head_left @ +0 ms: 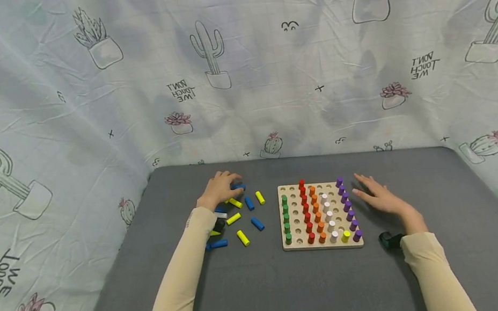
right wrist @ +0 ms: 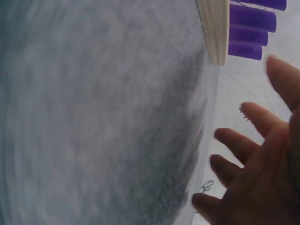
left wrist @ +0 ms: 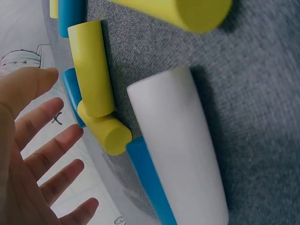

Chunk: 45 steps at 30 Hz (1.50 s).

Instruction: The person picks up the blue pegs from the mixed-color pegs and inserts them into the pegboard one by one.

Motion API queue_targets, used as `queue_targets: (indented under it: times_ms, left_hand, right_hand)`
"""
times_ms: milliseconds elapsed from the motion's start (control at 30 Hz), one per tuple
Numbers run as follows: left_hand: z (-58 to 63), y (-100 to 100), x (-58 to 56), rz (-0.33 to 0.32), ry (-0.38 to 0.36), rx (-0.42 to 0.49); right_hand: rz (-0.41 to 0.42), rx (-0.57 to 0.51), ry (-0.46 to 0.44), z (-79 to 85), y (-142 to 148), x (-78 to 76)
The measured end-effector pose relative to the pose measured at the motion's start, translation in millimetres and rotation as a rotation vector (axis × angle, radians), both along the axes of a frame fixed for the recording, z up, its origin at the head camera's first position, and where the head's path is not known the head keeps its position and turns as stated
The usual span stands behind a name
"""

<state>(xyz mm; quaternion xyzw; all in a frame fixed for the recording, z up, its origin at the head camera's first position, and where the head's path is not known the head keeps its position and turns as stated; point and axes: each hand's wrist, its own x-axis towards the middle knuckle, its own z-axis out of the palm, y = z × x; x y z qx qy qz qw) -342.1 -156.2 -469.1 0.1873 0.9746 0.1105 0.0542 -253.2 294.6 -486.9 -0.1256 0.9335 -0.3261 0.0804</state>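
Note:
My left hand (head_left: 221, 188) hovers over loose pegs at the left, fingers spread and holding nothing. A blue peg (head_left: 238, 186) lies by its fingertips. In the left wrist view a white peg (left wrist: 176, 145) rests across a blue one, with a yellow peg (left wrist: 92, 70) nearer the thumb. Right of the wooden pegboard (head_left: 323, 248), my right hand (head_left: 383, 200) is held with fingers apart and nothing in them. The board carries columns of green, red, orange, white and purple pegs (head_left: 348, 206), plus one yellow peg (head_left: 346, 236) at its front edge.
Several yellow and blue pegs lie scattered between the left hand and the board, such as a blue peg (head_left: 257, 224) and a yellow peg (head_left: 243, 238). A grey cloth (head_left: 271, 298) covers the table. A printed curtain (head_left: 253, 57) hangs behind and at both sides.

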Motion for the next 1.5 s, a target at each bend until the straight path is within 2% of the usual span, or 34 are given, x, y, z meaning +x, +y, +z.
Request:
queue_targets:
  times_ms: [167,467,767,1167,1500]
  left_hand:
    - [-2.6,1.0,-0.3,-0.003,-0.014,-0.005]
    - [-10.2,4.2,-3.6,-0.012,-0.024,0.009]
    - [-10.3,9.8,-4.3,0.019,-0.038,0.012]
    - [-10.8,11.3,-5.1,0.021,-0.017,0.019]
    - [-11.5,13.0,-4.9,0.024,0.018,0.015]
  right_hand:
    - [0.038,-0.009,-0.037,-5.8,-2.9,2.3]
    - [0.069,-0.003,-0.028,-9.6,-4.2,5.0]
    - [0.08,-0.008,-0.033,-12.5,-3.9,8.6]
    - [0.108,-0.028,-0.01,-11.4,-4.7,10.7]
    - [0.107,-0.033,-0.03,-10.8,-3.9,12.9]
